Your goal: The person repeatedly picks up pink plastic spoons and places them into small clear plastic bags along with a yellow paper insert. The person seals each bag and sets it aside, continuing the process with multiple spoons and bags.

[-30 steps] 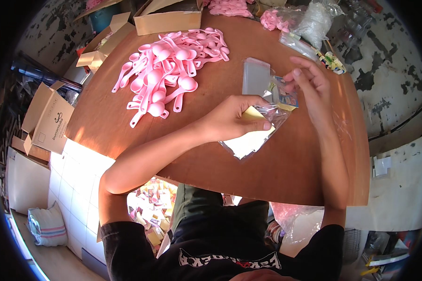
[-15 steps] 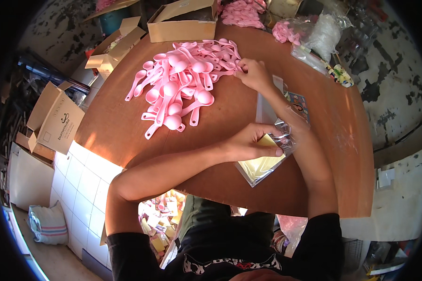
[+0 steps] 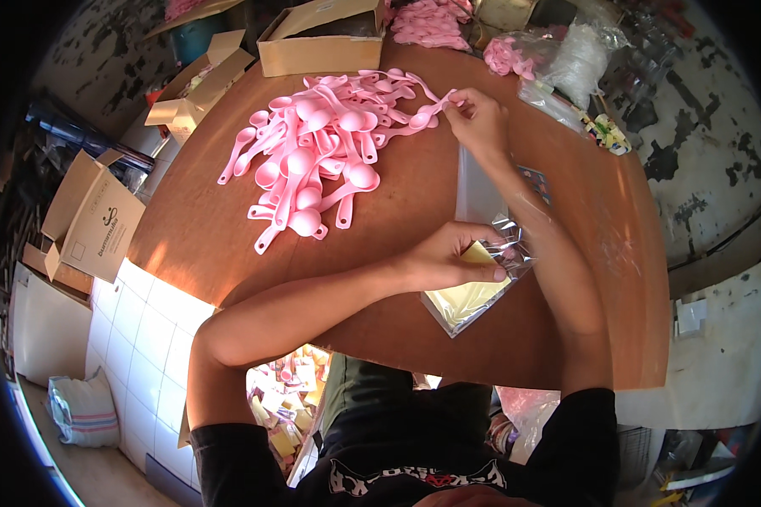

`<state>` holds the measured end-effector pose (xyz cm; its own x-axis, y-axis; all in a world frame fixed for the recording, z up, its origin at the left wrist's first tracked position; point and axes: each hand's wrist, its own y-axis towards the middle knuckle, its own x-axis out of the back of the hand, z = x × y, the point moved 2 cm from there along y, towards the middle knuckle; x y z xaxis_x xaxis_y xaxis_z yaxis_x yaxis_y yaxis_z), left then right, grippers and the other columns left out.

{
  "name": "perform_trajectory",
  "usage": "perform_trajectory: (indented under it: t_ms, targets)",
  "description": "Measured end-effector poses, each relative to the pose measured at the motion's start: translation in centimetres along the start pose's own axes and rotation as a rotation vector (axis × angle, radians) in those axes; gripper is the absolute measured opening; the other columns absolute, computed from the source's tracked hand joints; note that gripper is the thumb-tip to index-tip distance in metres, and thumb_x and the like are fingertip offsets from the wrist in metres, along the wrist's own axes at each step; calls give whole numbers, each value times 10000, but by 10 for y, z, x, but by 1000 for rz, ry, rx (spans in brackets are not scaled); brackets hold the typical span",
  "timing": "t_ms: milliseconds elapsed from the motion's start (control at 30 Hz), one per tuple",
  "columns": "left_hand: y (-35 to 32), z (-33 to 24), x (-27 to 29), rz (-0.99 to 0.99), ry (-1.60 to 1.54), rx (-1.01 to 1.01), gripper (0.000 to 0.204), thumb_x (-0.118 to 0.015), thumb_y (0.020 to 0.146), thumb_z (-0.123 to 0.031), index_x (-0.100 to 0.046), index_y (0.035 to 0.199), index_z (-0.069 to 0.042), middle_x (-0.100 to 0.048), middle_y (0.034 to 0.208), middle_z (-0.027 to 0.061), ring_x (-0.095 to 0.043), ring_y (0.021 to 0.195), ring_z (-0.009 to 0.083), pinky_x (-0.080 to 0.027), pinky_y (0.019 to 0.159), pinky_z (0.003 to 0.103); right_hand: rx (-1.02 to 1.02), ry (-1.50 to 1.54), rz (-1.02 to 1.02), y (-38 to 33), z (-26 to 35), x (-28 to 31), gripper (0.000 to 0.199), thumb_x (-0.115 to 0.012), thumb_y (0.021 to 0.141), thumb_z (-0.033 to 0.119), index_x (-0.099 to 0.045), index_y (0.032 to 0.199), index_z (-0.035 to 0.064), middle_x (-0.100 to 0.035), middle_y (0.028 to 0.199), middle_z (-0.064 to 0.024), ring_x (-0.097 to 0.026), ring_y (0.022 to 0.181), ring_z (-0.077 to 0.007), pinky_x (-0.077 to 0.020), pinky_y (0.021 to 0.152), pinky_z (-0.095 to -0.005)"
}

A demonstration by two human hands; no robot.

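A heap of pink measuring spoons (image 3: pixel 308 148) lies on the brown wooden table (image 3: pixel 380 313). My right hand (image 3: pixel 482 127) is at the heap's right edge, its thumb and fingers pinching one pink spoon (image 3: pixel 433 110) by the handle. Nearer to me, my left hand (image 3: pixel 456 258) grips a clear plastic bag (image 3: pixel 458 324) with a yellow card (image 3: pixel 469 296) inside. The bag's crinkled upper end spreads out beside my right forearm. Partly covered by that forearm lie some clear plastic sleeves (image 3: pixel 477 194) and a printed colourful sheet (image 3: pixel 536 182).
Cardboard boxes stand at the table's back edge (image 3: pixel 321 55), left corner (image 3: pixel 196 89) and lower left (image 3: pixel 101 220). Bagged pink items (image 3: pixel 431 24) and clear plastic bags (image 3: pixel 576 63) sit at the back. Below the table, a container holds several filled packets (image 3: pixel 291 397).
My right hand has shifted slightly right and up, drawing a pink spoon out from the heap's edge. My left hand keeps its hold on the bag.
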<state>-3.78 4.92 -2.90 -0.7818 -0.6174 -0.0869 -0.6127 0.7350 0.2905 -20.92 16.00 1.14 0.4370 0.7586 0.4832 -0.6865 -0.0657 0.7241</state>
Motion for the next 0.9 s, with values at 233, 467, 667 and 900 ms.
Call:
perform_trajectory:
  t_ms: [233,467,667,900]
  targets:
    - [-4,-6,3,-47,26,84,299,-735,877,-128,-636,1137,-17,-673,990,23,-601,877,70,-505,758,253,-98,86,-3,-24,16,62,142,-717,836,121,-716,936,20,-717,799,-93,-675,680,-137,-527,622,-287]
    - [-1,-3,10,-197,190,125,358,-740,875,-194,-628,1153,1,-689,976,65,-622,856,99,-514,755,282,-232,414,-116,-66,43,179,168,-650,909,29,-656,1067,-28,-697,918,-79,-660,811,-125,-527,757,-251]
    - [-4,-6,9,-175,295,84,356,-747,876,-157,-621,1175,-8,-674,1033,35,-597,923,60,-507,805,238,-236,636,-34,-84,63,219,143,-623,919,-4,-644,1056,-40,-693,983,-116,-665,845,-158,-548,783,-286]
    - [-3,-10,1,-127,319,75,400,-763,856,-130,-607,1194,13,-664,1100,40,-593,1011,86,-489,894,261,-308,578,141,-86,43,215,142,-648,901,9,-657,1039,-24,-699,960,-98,-658,829,-127,-534,747,-253]
